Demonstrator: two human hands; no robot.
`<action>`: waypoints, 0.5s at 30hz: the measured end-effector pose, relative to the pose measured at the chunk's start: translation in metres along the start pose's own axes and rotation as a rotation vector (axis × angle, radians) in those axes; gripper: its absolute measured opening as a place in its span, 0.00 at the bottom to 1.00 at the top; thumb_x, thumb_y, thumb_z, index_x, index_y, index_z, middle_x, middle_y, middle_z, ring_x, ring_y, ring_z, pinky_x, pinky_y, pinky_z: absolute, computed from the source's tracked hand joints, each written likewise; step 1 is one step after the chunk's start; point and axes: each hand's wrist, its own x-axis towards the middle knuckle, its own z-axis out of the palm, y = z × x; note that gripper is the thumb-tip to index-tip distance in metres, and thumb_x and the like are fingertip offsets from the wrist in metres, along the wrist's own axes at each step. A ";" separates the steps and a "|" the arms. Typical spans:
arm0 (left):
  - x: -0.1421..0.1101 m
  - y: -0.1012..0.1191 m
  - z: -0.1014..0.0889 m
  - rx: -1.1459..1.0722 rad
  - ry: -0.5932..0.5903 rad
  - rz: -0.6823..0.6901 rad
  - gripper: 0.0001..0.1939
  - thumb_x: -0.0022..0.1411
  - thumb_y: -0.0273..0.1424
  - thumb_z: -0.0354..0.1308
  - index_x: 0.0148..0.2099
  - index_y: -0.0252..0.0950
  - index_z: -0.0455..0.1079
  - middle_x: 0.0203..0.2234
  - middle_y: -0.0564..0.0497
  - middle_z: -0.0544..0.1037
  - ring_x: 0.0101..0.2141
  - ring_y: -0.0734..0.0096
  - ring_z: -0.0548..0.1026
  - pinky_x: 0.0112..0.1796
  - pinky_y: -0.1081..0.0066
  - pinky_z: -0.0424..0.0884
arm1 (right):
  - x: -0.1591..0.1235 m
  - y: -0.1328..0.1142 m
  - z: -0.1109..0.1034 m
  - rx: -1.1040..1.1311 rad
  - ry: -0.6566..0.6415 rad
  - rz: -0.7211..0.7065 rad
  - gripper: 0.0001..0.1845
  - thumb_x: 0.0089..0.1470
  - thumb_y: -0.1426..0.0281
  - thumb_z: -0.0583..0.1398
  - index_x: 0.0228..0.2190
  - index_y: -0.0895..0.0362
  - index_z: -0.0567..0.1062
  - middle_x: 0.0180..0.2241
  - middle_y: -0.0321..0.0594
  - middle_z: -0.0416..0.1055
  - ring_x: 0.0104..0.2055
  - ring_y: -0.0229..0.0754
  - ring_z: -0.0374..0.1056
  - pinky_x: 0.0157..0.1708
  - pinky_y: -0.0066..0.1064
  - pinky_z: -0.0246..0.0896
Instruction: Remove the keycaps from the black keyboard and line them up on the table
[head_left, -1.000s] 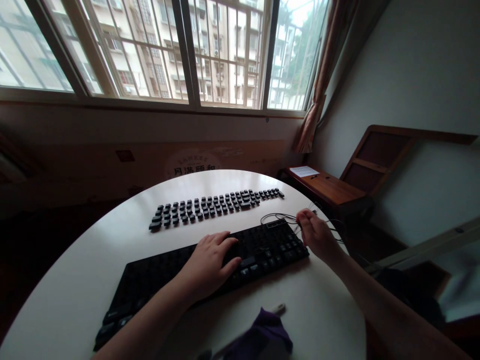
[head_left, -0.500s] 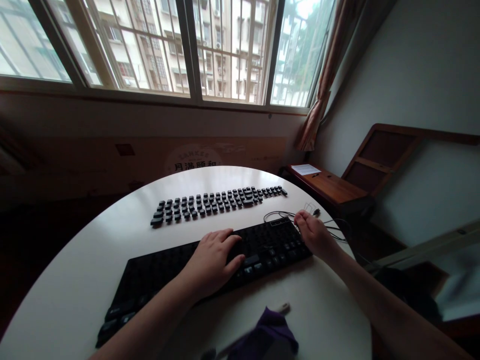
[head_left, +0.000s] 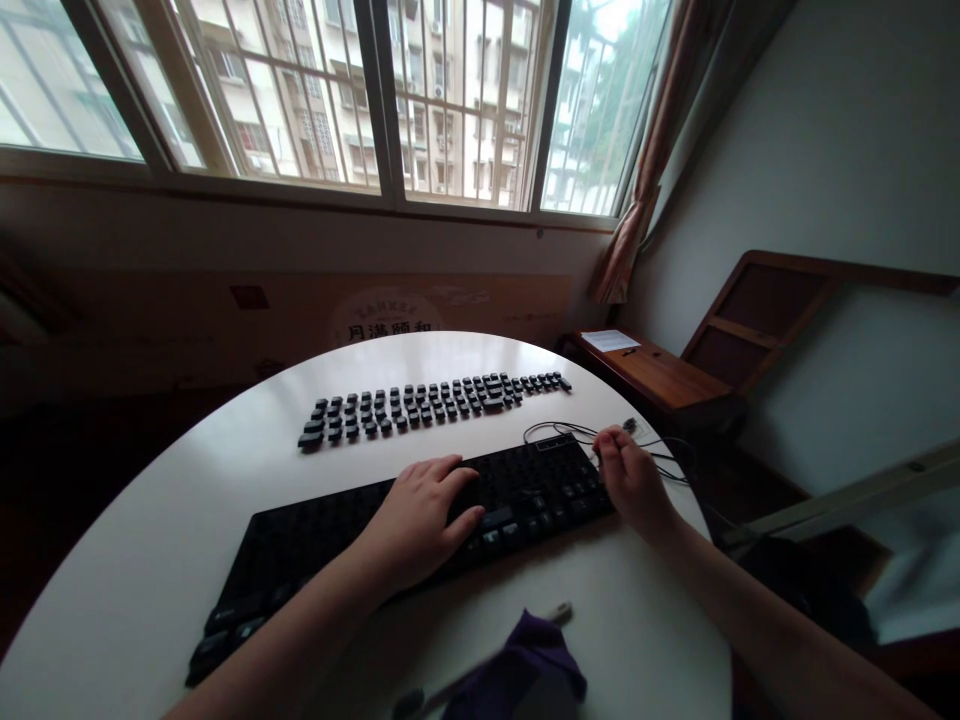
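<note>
A black keyboard (head_left: 315, 530) lies aslant on the white round table, with many of its keycaps off and some left at the right and lower edge. My left hand (head_left: 427, 515) rests palm down across its middle, fingers and thumb apart. Just beyond the keyboard's right end, my right hand (head_left: 628, 475) is closed in a pinch, held above the table. Thin wire loops by its fingertips look like a wire keycap puller (head_left: 640, 430); its grip is hidden in the fingers. Behind the keyboard, loose black keycaps (head_left: 412, 410) stand in rows.
A black cable (head_left: 551, 427) with a plug curls behind my right hand near the table's edge. In front lie a purple cloth (head_left: 532, 660) and a brush-like stick (head_left: 561, 611) partly under it. A wooden chair (head_left: 690, 385) bearing a paper (head_left: 611, 341) stands at the right.
The view has shifted slightly. My right hand has turned a little at the keyboard's right end, and the wire loops point differently. The left hand stays in place on the keyboard.
</note>
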 end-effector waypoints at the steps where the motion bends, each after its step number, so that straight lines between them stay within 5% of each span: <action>1: 0.000 0.000 0.000 -0.005 0.005 0.001 0.24 0.65 0.44 0.53 0.58 0.39 0.70 0.60 0.42 0.68 0.59 0.49 0.65 0.59 0.50 0.60 | 0.000 0.001 0.001 0.071 0.020 0.051 0.16 0.66 0.59 0.48 0.29 0.54 0.65 0.18 0.30 0.60 0.17 0.37 0.59 0.18 0.27 0.55; 4: 0.001 -0.001 0.001 -0.016 0.023 0.005 0.23 0.64 0.44 0.53 0.58 0.39 0.70 0.60 0.42 0.69 0.59 0.48 0.66 0.59 0.49 0.60 | 0.000 0.003 0.002 0.320 0.093 0.156 0.16 0.66 0.56 0.49 0.31 0.53 0.63 0.15 0.25 0.54 0.14 0.36 0.56 0.16 0.26 0.58; 8: 0.000 -0.003 0.003 -0.028 0.035 0.012 0.23 0.64 0.43 0.54 0.57 0.39 0.71 0.59 0.41 0.69 0.59 0.47 0.66 0.58 0.49 0.60 | -0.002 0.001 0.000 0.447 0.214 0.122 0.14 0.65 0.57 0.51 0.33 0.52 0.63 0.16 0.24 0.53 0.15 0.35 0.56 0.18 0.28 0.63; 11: 0.000 -0.005 0.004 -0.036 0.044 0.021 0.22 0.64 0.43 0.55 0.57 0.39 0.71 0.59 0.41 0.69 0.58 0.47 0.66 0.58 0.49 0.60 | -0.006 -0.004 -0.003 0.406 0.209 -0.040 0.10 0.66 0.62 0.51 0.33 0.53 0.64 0.17 0.26 0.57 0.16 0.35 0.58 0.19 0.26 0.60; 15: -0.001 0.000 -0.003 -0.060 0.124 0.055 0.20 0.65 0.41 0.54 0.55 0.38 0.70 0.57 0.41 0.70 0.56 0.48 0.67 0.56 0.50 0.62 | -0.008 -0.030 -0.007 0.190 -0.063 -0.426 0.04 0.62 0.72 0.53 0.34 0.54 0.67 0.20 0.30 0.62 0.19 0.34 0.59 0.21 0.26 0.55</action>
